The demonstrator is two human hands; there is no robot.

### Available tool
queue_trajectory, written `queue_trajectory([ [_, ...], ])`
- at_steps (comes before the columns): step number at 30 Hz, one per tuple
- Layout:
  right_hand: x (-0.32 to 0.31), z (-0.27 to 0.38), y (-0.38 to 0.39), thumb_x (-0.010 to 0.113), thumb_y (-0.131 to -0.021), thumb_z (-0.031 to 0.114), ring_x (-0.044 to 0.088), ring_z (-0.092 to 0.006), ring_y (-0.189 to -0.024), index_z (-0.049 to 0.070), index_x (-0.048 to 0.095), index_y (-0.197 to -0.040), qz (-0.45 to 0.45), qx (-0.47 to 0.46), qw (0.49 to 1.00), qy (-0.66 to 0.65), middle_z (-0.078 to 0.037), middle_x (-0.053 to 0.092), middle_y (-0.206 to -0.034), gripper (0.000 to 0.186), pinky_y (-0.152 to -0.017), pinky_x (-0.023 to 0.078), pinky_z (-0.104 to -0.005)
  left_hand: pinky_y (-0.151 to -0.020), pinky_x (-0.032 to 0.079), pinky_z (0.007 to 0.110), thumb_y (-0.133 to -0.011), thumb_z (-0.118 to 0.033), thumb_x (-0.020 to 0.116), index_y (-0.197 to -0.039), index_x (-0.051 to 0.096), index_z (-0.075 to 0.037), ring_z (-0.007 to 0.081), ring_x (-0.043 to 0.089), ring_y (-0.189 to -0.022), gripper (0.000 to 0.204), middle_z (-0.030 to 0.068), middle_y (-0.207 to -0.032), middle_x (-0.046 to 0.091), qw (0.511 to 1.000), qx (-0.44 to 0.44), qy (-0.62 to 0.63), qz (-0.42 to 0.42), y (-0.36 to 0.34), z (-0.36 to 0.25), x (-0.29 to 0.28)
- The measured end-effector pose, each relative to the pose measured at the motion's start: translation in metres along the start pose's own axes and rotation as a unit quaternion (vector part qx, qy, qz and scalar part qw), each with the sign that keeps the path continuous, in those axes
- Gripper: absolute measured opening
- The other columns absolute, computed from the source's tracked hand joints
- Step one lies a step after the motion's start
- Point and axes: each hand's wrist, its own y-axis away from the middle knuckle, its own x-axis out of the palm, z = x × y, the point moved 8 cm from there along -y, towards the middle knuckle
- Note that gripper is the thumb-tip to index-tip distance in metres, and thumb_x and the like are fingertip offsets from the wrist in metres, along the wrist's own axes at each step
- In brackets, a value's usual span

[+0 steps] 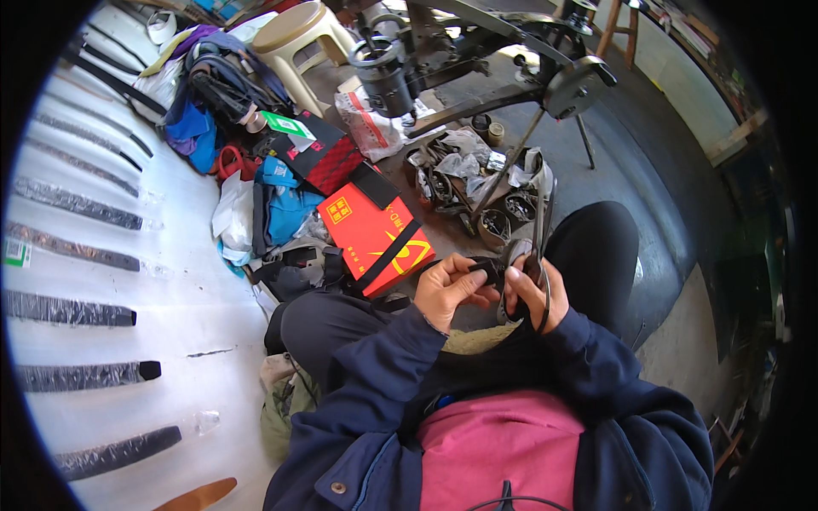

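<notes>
Above my lap, my left hand [450, 291] pinches a small black piece [486, 272] between thumb and fingers; its material is too small to make out. Close beside it on the right, my right hand [542, 296] is closed around a pair of scissors [543, 223]. The long blades point up and away from me, and one dark handle loop curves below my fingers. My two hands nearly meet, and the fingers partly hide what lies between them. A tan cloth [477, 341] shows on my lap below the hands.
Black straps in plastic wrap [81, 376] lie on a white surface at left. A red box [375, 243], bags [234, 213] and a beige stool [298, 25] stand ahead. A metal machine [503, 60] is at the back, with a parts tray [477, 175] below it.
</notes>
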Motion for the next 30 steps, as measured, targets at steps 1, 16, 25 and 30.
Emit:
queue_trajectory([
  [1,0.005,-0.003,0.003,0.065,-0.101,0.027,0.056,-0.0098,-0.061,0.005,0.053,-0.101,0.021,0.005,1.000,-0.007,-0.002,0.057,-0.076,0.025,-0.055,0.046,-0.0254,-0.072,0.060,0.036,-0.097,-0.008,0.066,-0.109,0.062,-0.006,0.0261,0.074,-0.087,0.013,0.0121,-0.097,0.073,0.997,0.016,0.067,-0.028,0.002,-0.003,-0.004],
  [16,0.038,-0.015,0.020,0.060,-0.097,0.058,0.054,-0.0105,-0.059,-0.002,0.057,-0.120,0.095,-0.003,0.975,0.203,-0.004,0.055,-0.075,0.065,-0.055,0.046,-0.0274,-0.066,0.050,0.024,-0.096,-0.013,0.071,-0.096,0.062,-0.007,0.0112,0.065,-0.074,0.011,0.0044,-0.089,0.071,0.962,0.151,0.134,-0.183,0.014,0.005,-0.001],
  [25,0.035,-0.011,0.019,0.058,-0.099,0.056,0.056,-0.0185,-0.074,-0.002,0.058,-0.120,0.113,-0.040,0.956,0.266,-0.008,0.057,-0.079,0.062,-0.070,0.048,-0.0334,-0.064,0.049,0.022,-0.095,-0.015,0.073,-0.096,0.064,-0.006,0.0093,0.066,-0.069,0.013,0.0031,-0.085,0.072,0.965,0.145,0.122,-0.183,0.015,0.005,-0.001],
  [30,0.035,-0.001,0.022,0.056,-0.100,0.056,0.056,-0.0193,-0.071,-0.003,0.060,-0.118,0.117,-0.051,0.956,0.266,-0.011,0.059,-0.078,0.062,-0.068,0.048,-0.0345,-0.067,0.052,0.026,-0.095,-0.015,0.072,-0.096,0.063,-0.006,0.0127,0.069,-0.074,0.012,0.0052,-0.089,0.073,0.973,0.122,0.113,-0.158,0.014,0.004,-0.001],
])
